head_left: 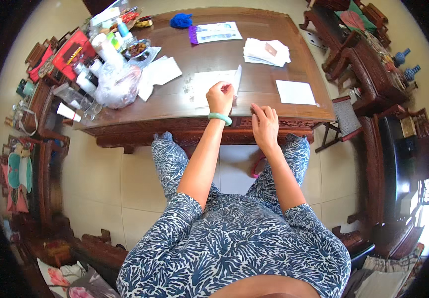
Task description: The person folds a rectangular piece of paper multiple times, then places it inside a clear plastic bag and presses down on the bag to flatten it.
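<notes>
My left hand (220, 97), with a pale green bangle (220, 118) on the wrist, is over a white sheet of paper (205, 79) on the wooden table. Its fingers are curled together in a pinch; what is between them, if anything, is hidden. One edge of the paper stands up as a flap (237, 77) just beyond the fingertips. My right hand (265, 123) is at the table's front edge, fingers stretched out and holding nothing. Small clear bits (187, 85) lie left of the sheet. A separate white sheet (295, 93) is to the right.
A stack of white papers (266, 52) sits farther back on the table (174, 110), near a purple-and-white packet (217, 32) and blue yarn (181, 20). Bottles, a stuffed plastic bag (118, 85) and folded papers (165, 70) crowd the left. A folding stool (342, 119) stands at right.
</notes>
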{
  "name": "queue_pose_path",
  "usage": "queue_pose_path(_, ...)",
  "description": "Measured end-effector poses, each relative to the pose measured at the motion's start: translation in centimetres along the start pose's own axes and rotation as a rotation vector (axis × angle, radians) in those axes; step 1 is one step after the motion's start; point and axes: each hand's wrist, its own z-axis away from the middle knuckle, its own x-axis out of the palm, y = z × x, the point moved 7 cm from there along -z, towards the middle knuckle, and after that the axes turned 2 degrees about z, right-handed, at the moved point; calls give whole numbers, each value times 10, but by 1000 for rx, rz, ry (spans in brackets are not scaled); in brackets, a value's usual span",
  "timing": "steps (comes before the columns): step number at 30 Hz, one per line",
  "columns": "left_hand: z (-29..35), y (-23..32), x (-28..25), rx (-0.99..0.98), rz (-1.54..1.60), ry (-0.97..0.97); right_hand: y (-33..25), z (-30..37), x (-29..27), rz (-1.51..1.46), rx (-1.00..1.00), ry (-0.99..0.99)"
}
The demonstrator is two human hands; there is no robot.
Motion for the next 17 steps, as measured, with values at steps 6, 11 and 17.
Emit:
queue_pose_path(6,-3,-23,-37,-195,359,95,-47,5,11,78,-49,-63)
queue_pose_path(11,-3,-41,-53,-301,435,119,-84,-6,29,48,-94,-83)
queue_pose_path(17,-6,-32,-63,-171,129,71,-94,-17,62,126,-86,-113)
